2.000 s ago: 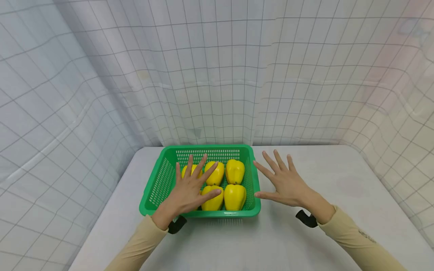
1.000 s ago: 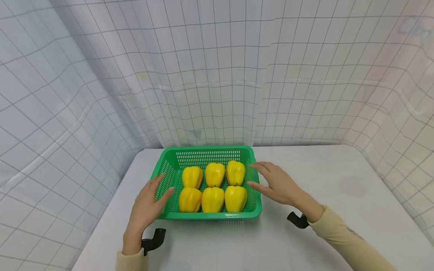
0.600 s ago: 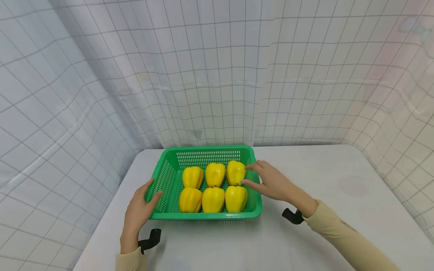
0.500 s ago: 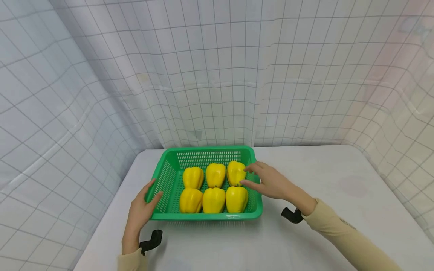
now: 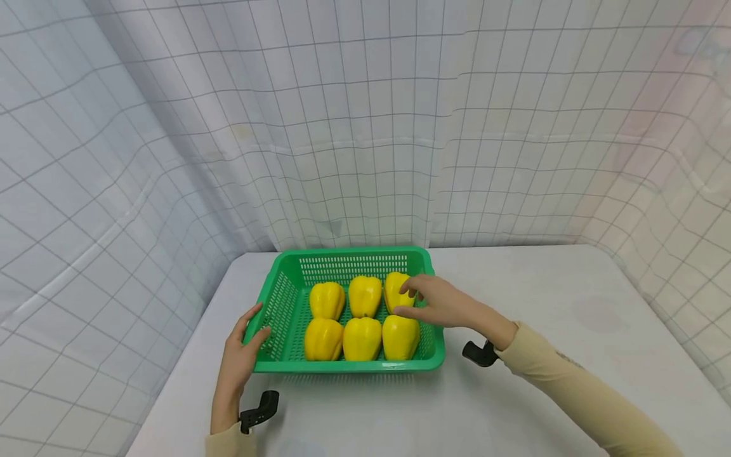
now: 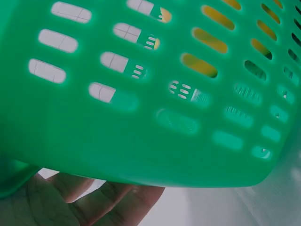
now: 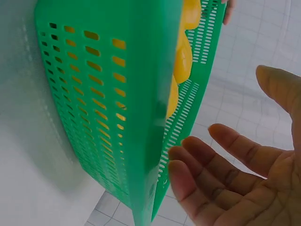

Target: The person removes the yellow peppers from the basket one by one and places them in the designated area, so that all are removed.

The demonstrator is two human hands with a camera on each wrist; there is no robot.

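A green plastic basket point(image 5: 354, 366) with slotted walls stands on the white table, holding several yellow bell peppers point(image 5: 362, 339) in two rows. My left hand point(image 5: 235, 362) grips the basket's left side, thumb over the wall and fingers outside. Seen from the left wrist, the fingers point(image 6: 134, 202) show beyond the green edge, partly hidden by the basket wall point(image 6: 141, 155). My right hand point(image 5: 442, 303) reaches over the right rim with fingers loosely bent, near the back right pepper point(image 5: 394, 291). In the right wrist view that hand point(image 7: 235, 183) holds nothing, its thumb and fingers spread apart.
White table surface point(image 5: 531, 279) extends to the right of the basket and in front of it. White grid-patterned curtains point(image 5: 365, 127) enclose the back and both sides. A black bracket point(image 5: 259, 412) sits at the left wrist, another bracket point(image 5: 480, 354) at the right.
Both hands were spread flat above the table. The left moved left and down onto the basket's side; the right moved left over the right rim, close to the peppers.
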